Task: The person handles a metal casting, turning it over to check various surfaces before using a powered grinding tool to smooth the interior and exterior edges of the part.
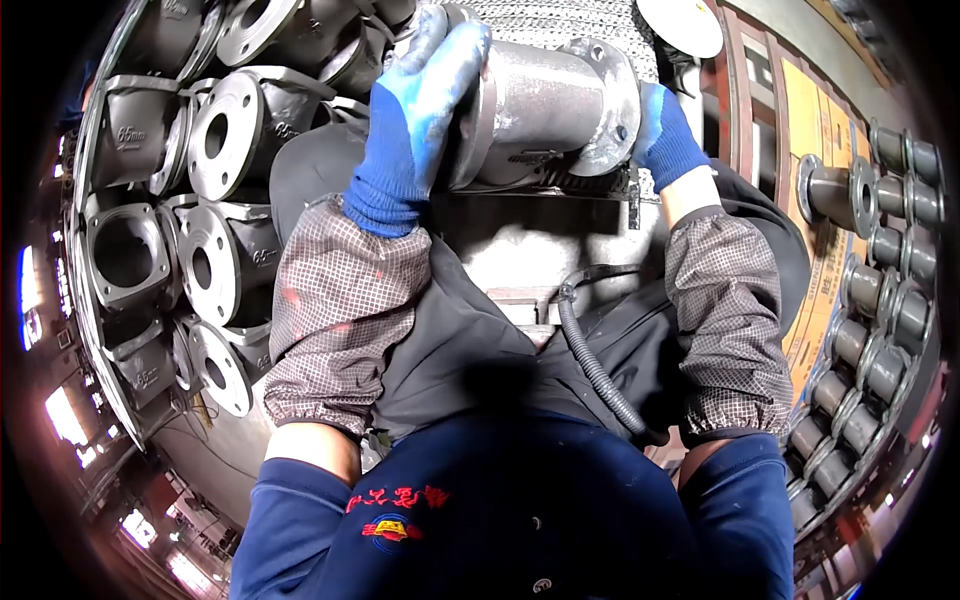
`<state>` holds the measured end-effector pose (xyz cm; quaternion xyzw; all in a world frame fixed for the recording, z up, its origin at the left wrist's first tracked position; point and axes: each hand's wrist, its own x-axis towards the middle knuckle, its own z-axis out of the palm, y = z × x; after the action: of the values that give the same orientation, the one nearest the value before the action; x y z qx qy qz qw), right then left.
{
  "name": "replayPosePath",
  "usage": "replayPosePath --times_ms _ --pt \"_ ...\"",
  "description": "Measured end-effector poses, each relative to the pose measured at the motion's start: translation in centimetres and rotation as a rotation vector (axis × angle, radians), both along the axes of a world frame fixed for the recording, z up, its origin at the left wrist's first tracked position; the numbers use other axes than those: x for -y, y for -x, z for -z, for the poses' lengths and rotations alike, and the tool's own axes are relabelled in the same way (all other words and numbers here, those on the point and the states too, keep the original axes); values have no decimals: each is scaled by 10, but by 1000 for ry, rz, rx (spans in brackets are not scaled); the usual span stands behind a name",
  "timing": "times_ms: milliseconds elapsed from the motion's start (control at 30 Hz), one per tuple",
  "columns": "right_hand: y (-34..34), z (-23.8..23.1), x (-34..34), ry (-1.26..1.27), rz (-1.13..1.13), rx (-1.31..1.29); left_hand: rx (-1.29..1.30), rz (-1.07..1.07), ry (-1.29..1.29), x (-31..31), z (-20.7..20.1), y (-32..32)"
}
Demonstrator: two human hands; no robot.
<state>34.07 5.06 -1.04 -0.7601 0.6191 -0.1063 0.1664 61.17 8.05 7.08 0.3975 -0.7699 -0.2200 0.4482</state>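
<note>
A grey cast-metal flanged pipe fitting (550, 95) lies on its side in front of me at the top of the view, a round flange at each end. My left hand (425, 95), in a blue glove, is closed over its left flange, thumb and fingers pointing up. At the right flange, my right hand (660, 125) grips from the outer side in a matching glove; most of its fingers are hidden behind the metal. Behind the fitting stretches a patterned, light-grey work surface (560, 22).
Larger grey flanged castings (215, 135) are stacked at left. At right, several smaller flanged pipe pieces (865, 290) stand beside a yellow-brown cardboard sheet (825, 270). A white disc (682, 25) sits at the top right. A ribbed hose (590, 365) runs between my legs.
</note>
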Motion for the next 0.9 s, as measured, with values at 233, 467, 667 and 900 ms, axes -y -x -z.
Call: replayPosePath --times_ms 233,467,667,900 --pt "-20 12 -12 -281 412 1168 -116 -78 -180 -7 25 -2" --pt "-51 31 -20 -320 746 1781 -57 -35 61 5 39 -36" --pt "-68 -41 -13 -453 830 1578 -594 -220 -575 20 29 -50" --pt "-68 -50 -1 -505 825 1424 -817 -444 -840 20 14 -34"
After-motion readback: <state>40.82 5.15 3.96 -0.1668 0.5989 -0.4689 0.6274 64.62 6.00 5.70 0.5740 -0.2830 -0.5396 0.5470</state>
